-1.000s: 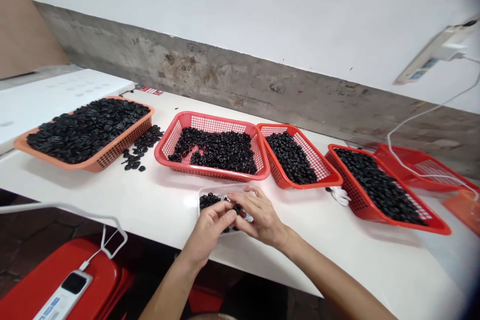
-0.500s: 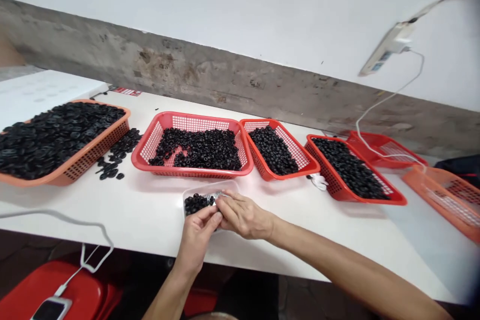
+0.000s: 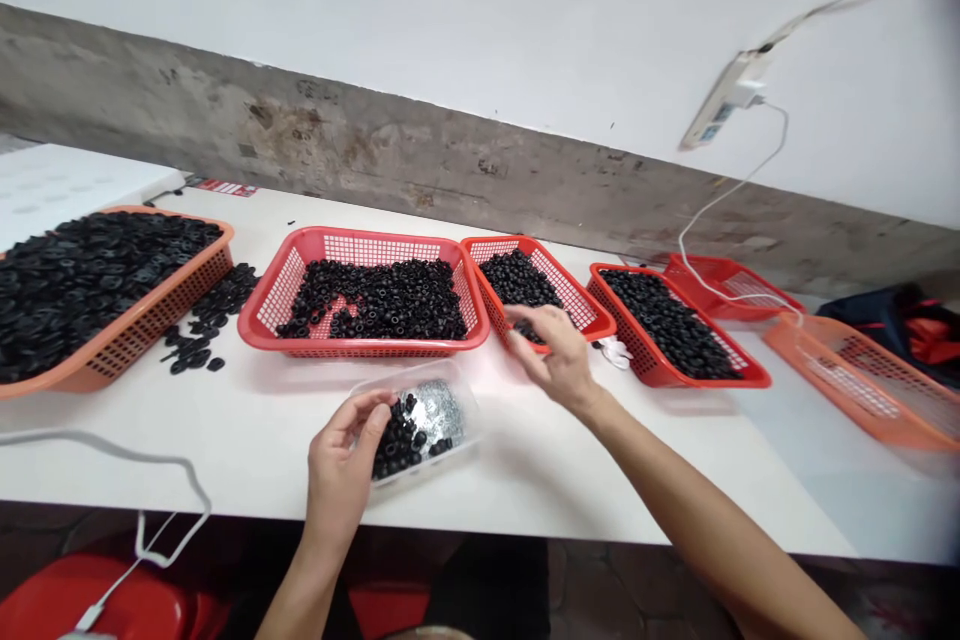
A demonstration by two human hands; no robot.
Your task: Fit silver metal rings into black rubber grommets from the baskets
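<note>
On the white table (image 3: 262, 460), the heaped orange basket (image 3: 161, 315) at ten o'clock from the small box could shed flat black pieces if knocked, since its pile sits high; loose pieces (image 3: 217, 305) already lie just beside it. The wide red basket (image 3: 367, 345), at eleven, and the narrower red basket (image 3: 581, 295), between one and two, touch, so a bump to either might shift both. The right hand (image 3: 559, 355) is over the near end of the narrower one, fingers parted and curled, no piece clearly gripped; a wrist brushing the rim could drag it. The left hand (image 3: 341, 450) is at the box's nine o'clock side, thumb and fingertips close together; whether they pinch a piece, I cannot tell. Pressing on that edge could tip or slide so light a box, and small pieces might slip from the fingers and roll away.

The clear plastic box (image 3: 431, 468) is shallow, set a little askew near the table's front edge, its thin walls see-through. Black rings (image 3: 397, 445) gather inside from six to ten o'clock, dark and rounded, some with visible holes. Silvery bits (image 3: 439, 410), tiny and glittering, spread towards one o'clock, too small to make out singly.
</note>
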